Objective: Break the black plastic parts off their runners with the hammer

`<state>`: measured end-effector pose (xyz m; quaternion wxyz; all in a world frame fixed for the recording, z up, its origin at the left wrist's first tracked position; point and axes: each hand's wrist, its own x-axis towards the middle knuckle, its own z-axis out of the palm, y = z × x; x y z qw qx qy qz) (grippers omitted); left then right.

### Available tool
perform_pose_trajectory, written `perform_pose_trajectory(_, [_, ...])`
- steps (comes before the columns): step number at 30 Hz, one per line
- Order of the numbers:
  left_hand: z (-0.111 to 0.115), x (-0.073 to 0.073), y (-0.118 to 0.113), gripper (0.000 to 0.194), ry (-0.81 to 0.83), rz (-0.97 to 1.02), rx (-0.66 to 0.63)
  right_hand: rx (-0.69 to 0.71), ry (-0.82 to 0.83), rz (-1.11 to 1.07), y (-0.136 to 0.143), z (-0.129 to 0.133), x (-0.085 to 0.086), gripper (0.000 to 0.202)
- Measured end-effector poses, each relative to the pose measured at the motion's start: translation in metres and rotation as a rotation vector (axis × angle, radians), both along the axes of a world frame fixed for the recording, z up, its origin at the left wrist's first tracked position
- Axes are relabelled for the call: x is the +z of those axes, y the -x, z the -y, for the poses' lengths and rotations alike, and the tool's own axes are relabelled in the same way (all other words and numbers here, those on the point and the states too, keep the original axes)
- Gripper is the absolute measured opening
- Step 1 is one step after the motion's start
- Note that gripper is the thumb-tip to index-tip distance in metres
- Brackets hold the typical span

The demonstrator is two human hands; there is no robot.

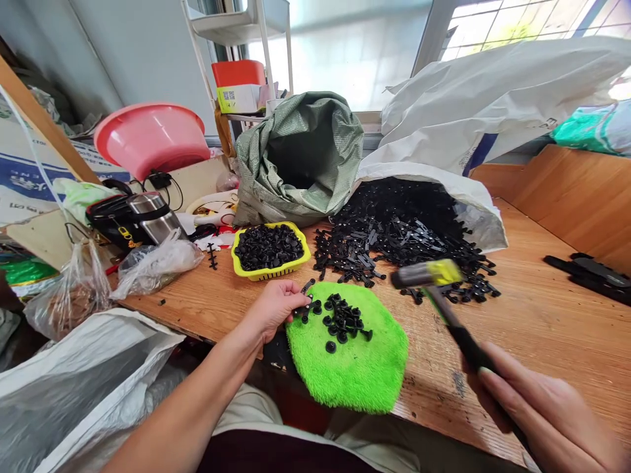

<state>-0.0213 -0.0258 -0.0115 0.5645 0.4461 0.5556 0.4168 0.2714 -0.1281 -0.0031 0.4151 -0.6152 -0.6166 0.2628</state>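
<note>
Left arm (210,389) extended, left hand (277,307) pinching, right hand (539,404) raised, fingers (486,397) curled

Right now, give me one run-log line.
left hand: pinching black part | right hand: gripping hammer, raised | green cloth: loose black studs | yellow basket: black round pieces

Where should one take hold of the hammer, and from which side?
Probably by the hammer's handle, coming from the near right, as the right hand does: long and slim, the handle slants that way from the head.
</note>
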Motion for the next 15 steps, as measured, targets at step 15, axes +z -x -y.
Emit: perform_pose_trajectory(15, [-0.007, 0.001, 0.0, 0.022, -0.006, -0.016, -0.039, 0.466, -0.197, 0.893, 0.05, -0.043, 0.014, 0.034])
